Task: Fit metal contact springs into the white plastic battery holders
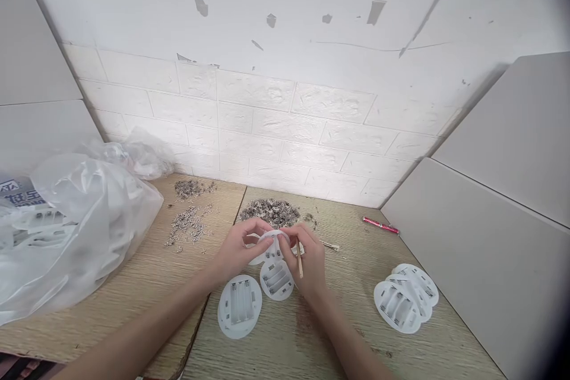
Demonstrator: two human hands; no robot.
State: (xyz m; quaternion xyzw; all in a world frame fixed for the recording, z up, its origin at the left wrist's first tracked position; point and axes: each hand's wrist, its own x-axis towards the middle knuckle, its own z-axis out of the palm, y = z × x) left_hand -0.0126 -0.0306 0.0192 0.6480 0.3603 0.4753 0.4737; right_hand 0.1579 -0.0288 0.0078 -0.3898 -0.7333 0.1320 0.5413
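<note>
Both hands meet over the middle of the table, pinching a round white plastic battery holder (274,241) tilted up between thumbs and fingers. My left hand (240,246) grips its left edge. On the opposite edge is the thumb of my right hand (312,258), which also keeps a thin wooden stick (300,261) between its fingers. Just below the hands lies another round battery holder (276,280) with slots facing up. Further left, a small stack of the same holders (239,307) rests on the table. Part of a further white disc shows behind my left fingers.
Behind the hands sits a heap of small metal pieces (271,211); smaller piles (189,225) lie left. A plastic bag of white holders (89,214) fills the left side. At right are overlapping holders (398,307) and a red pen (380,225). A white brick-patterned wall (267,124) stands behind.
</note>
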